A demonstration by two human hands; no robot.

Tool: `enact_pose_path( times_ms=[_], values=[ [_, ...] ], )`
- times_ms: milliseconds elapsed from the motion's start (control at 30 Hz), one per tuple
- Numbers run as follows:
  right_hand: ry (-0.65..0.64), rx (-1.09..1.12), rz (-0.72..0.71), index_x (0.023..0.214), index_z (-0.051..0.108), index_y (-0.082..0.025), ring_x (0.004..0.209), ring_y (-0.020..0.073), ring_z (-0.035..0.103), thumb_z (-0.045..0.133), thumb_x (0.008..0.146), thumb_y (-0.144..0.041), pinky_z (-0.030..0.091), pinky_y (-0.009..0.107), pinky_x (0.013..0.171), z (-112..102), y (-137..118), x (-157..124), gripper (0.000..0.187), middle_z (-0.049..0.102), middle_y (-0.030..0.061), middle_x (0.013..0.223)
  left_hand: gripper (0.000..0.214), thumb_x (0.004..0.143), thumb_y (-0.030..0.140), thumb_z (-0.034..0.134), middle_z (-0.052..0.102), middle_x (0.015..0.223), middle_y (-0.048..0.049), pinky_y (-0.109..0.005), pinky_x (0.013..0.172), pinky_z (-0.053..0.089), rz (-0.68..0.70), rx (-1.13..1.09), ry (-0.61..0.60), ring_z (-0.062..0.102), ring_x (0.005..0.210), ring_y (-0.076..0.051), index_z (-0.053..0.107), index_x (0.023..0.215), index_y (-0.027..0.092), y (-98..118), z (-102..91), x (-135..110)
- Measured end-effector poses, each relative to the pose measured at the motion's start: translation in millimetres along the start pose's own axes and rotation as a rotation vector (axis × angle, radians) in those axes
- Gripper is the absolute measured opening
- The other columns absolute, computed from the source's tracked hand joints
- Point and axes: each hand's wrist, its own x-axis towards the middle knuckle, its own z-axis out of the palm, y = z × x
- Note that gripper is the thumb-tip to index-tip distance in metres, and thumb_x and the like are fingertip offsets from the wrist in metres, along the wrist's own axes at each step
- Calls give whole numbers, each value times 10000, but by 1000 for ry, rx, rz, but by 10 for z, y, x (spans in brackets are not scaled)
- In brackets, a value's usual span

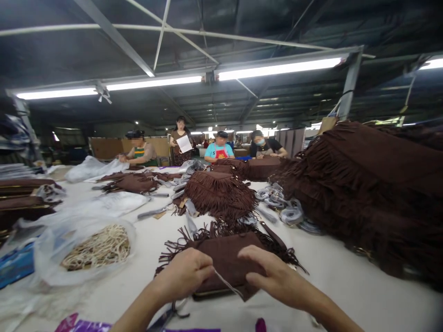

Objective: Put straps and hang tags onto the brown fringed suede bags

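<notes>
A dark brown fringed bag lies on the white table in front of me, its fringe spread along the far side and a zipper edge toward me. My left hand is closed over the bag's left part, pinching a thin light string. That string slants down to the right, across the bag's near edge, to a brown corner piece. Over the right side of the bag is my right hand, thumb and fingers apart, with nothing visible in it. A strap with a metal clip lies at the bag's far right.
At the left, a clear plastic bag holds cream-coloured strings. A tall heap of brown fringed bags fills the right. Another fringed stack and wrapped grey coils lie ahead. Scissors rest near me. Several people are across the table.
</notes>
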Motion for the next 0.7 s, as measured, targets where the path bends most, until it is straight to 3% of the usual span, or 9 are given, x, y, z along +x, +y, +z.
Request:
enact_pose_path(
  times_ms=[33, 100, 200, 267, 333, 433, 533, 700],
  values=[
    [-13, 126, 11, 1070, 660, -226, 1015, 245, 594, 590, 726, -213, 465, 346, 857, 99, -92, 26, 352, 671, 64, 1051, 325, 821, 253, 461, 413, 495, 60, -233, 523, 258, 25, 49, -4, 396, 514, -112, 421, 502, 199, 83, 2, 23],
    [-94, 415, 82, 1135, 612, -207, 912, 230, 633, 589, 761, -326, 518, 321, 723, 333, -201, 78, 393, 674, 70, 1007, 322, 832, 239, 447, 449, 509, 53, -239, 527, 254, 71, 103, -4, 410, 520, -115, 464, 512, 197, 188, 5, 58],
    [-138, 603, 181, 913, 578, -186, 524, 139, 559, 594, 755, -447, 435, 223, 434, 625, -150, 118, 305, 629, 0, 704, 320, 845, 253, 431, 492, 536, 42, -237, 530, 263, 63, 118, -5, 436, 536, -118, 506, 540, 192, 176, 11, 54],
    [-110, 530, 196, 762, 533, -194, 397, 89, 431, 591, 765, -448, 340, 192, 374, 696, -51, 108, 260, 560, -45, 568, 332, 864, 277, 415, 500, 547, 39, -230, 533, 282, 30, 99, -11, 458, 550, -120, 508, 556, 192, 59, 48, 2],
    [-89, 387, 135, 688, 538, -182, 428, 81, 414, 588, 785, -371, 329, 192, 423, 672, 19, 79, 218, 548, -45, 546, 305, 877, 303, 415, 555, 606, 34, -222, 565, 323, -11, 93, -13, 509, 605, -129, 545, 622, 197, -122, 135, -78],
    [-81, 253, 58, 675, 600, -157, 539, 97, 447, 578, 790, -272, 330, 203, 515, 577, 30, 36, 164, 528, -41, 564, 127, 837, 292, 496, 654, 849, -5, -242, 702, 399, -123, 211, 56, 589, 815, -174, 592, 839, 208, -430, 346, -221],
    [-85, 210, 66, 665, 646, -148, 544, 96, 407, 583, 771, -251, 293, 207, 510, 554, 15, 8, 162, 482, -50, 550, 138, 822, 235, 509, 632, 1021, -59, -293, 817, 433, -223, 372, 118, 594, 965, -216, 568, 943, 208, -668, 552, -343],
    [-136, 123, 87, 715, 732, -152, 468, 82, 375, 578, 744, -209, 266, 195, 457, 677, 126, -70, 167, 475, -64, 493, 216, 872, 183, 398, 629, 1073, -92, -347, 863, 480, -188, 444, 164, 617, 1009, -242, 567, 1003, 216, -1092, 764, -420]
  ],
)
